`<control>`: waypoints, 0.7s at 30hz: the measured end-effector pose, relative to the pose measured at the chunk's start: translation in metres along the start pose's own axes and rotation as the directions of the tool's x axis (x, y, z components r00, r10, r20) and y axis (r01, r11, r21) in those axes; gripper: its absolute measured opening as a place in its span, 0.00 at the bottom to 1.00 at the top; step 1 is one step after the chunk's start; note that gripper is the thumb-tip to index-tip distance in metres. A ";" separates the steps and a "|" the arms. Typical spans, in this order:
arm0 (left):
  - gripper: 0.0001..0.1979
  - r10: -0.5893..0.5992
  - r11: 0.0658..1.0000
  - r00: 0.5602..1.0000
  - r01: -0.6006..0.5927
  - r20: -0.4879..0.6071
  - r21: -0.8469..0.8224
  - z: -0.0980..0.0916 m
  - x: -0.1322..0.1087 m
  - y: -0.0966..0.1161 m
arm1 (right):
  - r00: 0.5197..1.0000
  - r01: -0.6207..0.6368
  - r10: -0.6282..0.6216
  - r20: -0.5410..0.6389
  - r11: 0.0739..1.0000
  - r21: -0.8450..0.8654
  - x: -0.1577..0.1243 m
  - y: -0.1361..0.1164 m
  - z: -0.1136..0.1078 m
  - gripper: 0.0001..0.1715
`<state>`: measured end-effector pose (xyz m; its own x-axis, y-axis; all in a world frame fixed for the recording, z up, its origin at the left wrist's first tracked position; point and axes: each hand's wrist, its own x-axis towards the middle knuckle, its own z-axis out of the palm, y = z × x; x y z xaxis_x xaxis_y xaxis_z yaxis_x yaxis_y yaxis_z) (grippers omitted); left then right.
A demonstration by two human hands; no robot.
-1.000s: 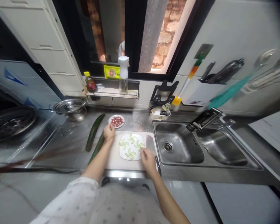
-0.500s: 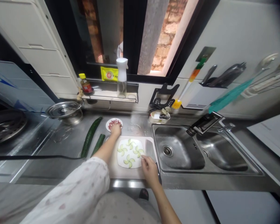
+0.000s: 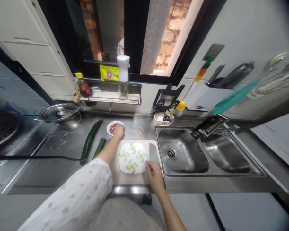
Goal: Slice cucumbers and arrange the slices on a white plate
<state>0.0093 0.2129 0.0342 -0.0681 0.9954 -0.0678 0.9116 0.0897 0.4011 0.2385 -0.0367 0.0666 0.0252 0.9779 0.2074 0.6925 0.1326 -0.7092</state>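
My left hand point(image 3: 119, 131) reaches over a small white dish point(image 3: 108, 129) of chopped red bits point(image 3: 112, 127). Its fingers bend down into the bits, and the tips are hidden. A white square plate point(image 3: 134, 154) lies on a pale cutting board point(image 3: 124, 180). Thin green-edged slices point(image 3: 132, 166), perhaps cucumber, form several pinwheels on it. Beside the plate's right edge is my right hand point(image 3: 154, 174), fingers curled and drawn together, tips at the rim. Whether they grip anything is unclear. A knife point(image 3: 154, 152) lies on the board's right side, partly behind this hand.
Left of the board lie a long cucumber point(image 3: 91, 141) and a shorter cucumber piece point(image 3: 100, 147). A lidded steel pot point(image 3: 62, 116) stands farther left. The double sink point(image 3: 183, 173) borders the board on the right. A shelf point(image 3: 106, 97) with bottles runs below the window.
The view has shifted slightly, so most things sit a little farther left. Both hands keep nearly the same places, left at the small dish and right at the plate's edge.
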 end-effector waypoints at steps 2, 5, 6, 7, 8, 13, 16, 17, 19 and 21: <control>0.12 -0.007 1.000 1.000 0.007 -0.017 -0.023 0.000 -0.004 0.000 | 1.000 0.006 -0.006 0.005 1.000 0.001 0.002 -0.002 0.000 0.16; 0.14 -0.022 0.985 0.997 0.009 -0.071 -0.172 0.000 -0.013 -0.001 | 0.999 0.039 -0.040 0.009 0.999 0.017 0.012 -0.006 0.000 0.15; 0.14 -0.016 0.974 0.997 -0.003 -0.081 -0.228 -0.001 -0.018 -0.001 | 0.998 0.058 -0.058 0.010 0.998 0.028 0.017 -0.008 0.000 0.15; 0.13 -0.003 0.962 0.997 -0.020 -0.083 -0.274 -0.002 -0.022 0.000 | 0.997 0.075 -0.076 0.009 0.997 0.035 0.023 -0.010 0.000 0.15; 0.13 0.015 0.953 0.997 -0.037 -0.077 -0.302 -0.003 -0.028 0.000 | 0.995 0.097 -0.098 0.011 0.995 0.028 0.030 -0.013 -0.001 0.15; 0.09 0.162 0.894 0.977 -0.206 -0.140 -0.399 -0.016 -0.065 0.006 | 0.977 0.210 -0.209 0.031 0.977 -0.047 0.076 -0.034 -0.005 0.14; 0.08 0.294 0.883 0.940 -0.337 -0.173 -0.328 -0.031 -0.091 0.012 | 0.955 0.296 -0.289 0.070 0.946 -0.136 0.104 -0.051 -0.008 0.12; 0.08 0.323 0.890 0.932 -0.359 -0.167 -0.281 -0.037 -0.099 0.014 | 0.947 0.320 -0.307 0.098 0.930 -0.179 0.112 -0.056 -0.009 0.12; 0.08 0.375 0.899 0.916 -0.397 -0.142 -0.184 -0.049 -0.112 0.020 | 0.928 0.361 -0.317 0.194 0.893 -0.268 0.126 -0.065 -0.011 0.11; 0.08 0.410 0.901 0.904 -0.422 -0.119 -0.101 -0.060 -0.121 0.025 | 0.902 0.406 -0.320 0.289 0.856 -0.319 0.135 -0.073 -0.012 0.10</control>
<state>0.0162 0.0971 0.1074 0.2644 0.9408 0.2119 0.8091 -0.3360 0.4821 0.2000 0.0843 0.1541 -0.4070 0.8867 0.2193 0.8335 0.4587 -0.3081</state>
